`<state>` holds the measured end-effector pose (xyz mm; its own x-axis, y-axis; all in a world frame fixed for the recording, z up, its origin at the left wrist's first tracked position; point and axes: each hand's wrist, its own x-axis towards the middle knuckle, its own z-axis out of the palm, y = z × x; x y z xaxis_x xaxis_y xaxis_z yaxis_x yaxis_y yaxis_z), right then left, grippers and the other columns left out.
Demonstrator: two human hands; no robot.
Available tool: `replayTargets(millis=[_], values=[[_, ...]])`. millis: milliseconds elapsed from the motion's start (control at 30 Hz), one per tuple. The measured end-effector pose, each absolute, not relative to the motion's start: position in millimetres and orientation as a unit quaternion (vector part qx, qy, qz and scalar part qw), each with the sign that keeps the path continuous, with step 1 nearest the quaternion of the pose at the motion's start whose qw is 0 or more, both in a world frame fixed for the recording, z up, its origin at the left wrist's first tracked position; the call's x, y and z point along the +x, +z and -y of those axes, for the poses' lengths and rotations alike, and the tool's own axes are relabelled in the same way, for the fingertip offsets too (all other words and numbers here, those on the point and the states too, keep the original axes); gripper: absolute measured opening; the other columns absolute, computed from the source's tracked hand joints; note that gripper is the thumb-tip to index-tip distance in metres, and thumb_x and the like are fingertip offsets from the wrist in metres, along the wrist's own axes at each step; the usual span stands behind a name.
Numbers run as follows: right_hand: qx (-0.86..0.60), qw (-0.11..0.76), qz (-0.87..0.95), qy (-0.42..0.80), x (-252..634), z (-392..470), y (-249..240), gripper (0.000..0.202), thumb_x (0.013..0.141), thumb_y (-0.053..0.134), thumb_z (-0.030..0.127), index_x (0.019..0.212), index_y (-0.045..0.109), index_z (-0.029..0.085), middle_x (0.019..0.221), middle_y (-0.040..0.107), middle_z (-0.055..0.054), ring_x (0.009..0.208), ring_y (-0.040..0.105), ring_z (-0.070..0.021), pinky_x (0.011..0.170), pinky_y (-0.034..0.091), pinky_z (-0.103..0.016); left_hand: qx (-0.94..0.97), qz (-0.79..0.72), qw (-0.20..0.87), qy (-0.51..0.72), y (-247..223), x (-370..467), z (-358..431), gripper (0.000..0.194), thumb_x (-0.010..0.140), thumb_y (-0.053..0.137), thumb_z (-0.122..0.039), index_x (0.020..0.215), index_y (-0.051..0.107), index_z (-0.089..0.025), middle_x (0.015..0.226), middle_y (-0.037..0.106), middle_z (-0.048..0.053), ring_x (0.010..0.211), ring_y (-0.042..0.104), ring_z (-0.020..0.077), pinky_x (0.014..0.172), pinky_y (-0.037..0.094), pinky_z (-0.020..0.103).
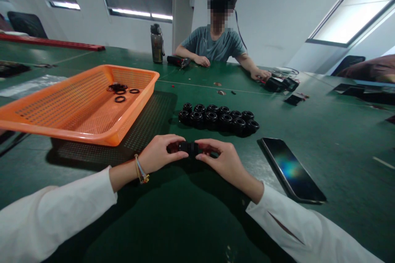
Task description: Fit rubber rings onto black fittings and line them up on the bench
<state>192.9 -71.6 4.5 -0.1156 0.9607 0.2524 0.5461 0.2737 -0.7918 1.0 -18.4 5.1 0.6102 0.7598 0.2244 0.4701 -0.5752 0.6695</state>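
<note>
A small black cylindrical part (189, 148) is held level between my two hands, just above the green table (185, 222). The thumb and fingers of my left hand (162, 152) pinch its left end. On its right end, my right hand (220, 157) has a similar pinch. Beyond my hands, several black ring-topped parts (211, 117) stand in two rows. An orange perforated basket (135, 121) is at the left, with several black rings (120, 99) lying inside it.
A phone (293, 170) lies right of my right hand. Across the table a person (216, 45) sits with one hand on black devices (279, 84). A bottle (157, 44) and a black-and-red tool (178, 61) are at the far side.
</note>
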Motion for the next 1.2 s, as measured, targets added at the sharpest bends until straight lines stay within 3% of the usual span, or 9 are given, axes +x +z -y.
replayTargets(millis=[567, 800, 1200], values=[[-0.536, 0.385, 0.703, 0.265, 193.5, 71.5, 5.4, 0.027, 0.07, 0.066, 0.014, 0.097, 0.07, 0.014, 0.085, 0.074, -0.007, 0.071, 0.067, -0.018, 0.064, 0.054, -0.03, 0.842, -0.37, 0.303, 0.249, 6.0, 1.7, 19.1, 0.029, 0.073, 0.066, -0.029, 0.094, 0.066, -0.009, 0.084, 0.068, 0.006, 0.067, 0.06, 0.0149, 0.062, 0.047, 0.022], [-0.511, 0.383, 0.728, 0.248, 196.1, 71.7, 3.6, 0.031, 0.068, 0.068, 0.014, 0.099, 0.069, 0.016, 0.078, 0.07, -0.004, 0.062, 0.062, -0.015, 0.059, 0.052, -0.028, 0.846, -0.37, 0.293, 0.25, 5.7, 0.7, 19.2, 0.028, 0.072, 0.066, -0.03, 0.093, 0.065, -0.011, 0.085, 0.067, 0.005, 0.068, 0.06, 0.0147, 0.064, 0.047, 0.023], [-0.521, 0.412, 0.701, 0.26, 194.2, 71.5, 2.0, 0.034, 0.065, 0.069, 0.011, 0.099, 0.066, 0.015, 0.084, 0.07, -0.005, 0.064, 0.061, -0.0145, 0.063, 0.053, -0.029, 0.847, -0.362, 0.297, 0.252, 6.0, 1.2, 19.1, 0.028, 0.073, 0.066, -0.028, 0.094, 0.065, -0.011, 0.084, 0.068, 0.005, 0.067, 0.06, 0.0142, 0.063, 0.048, 0.022]])
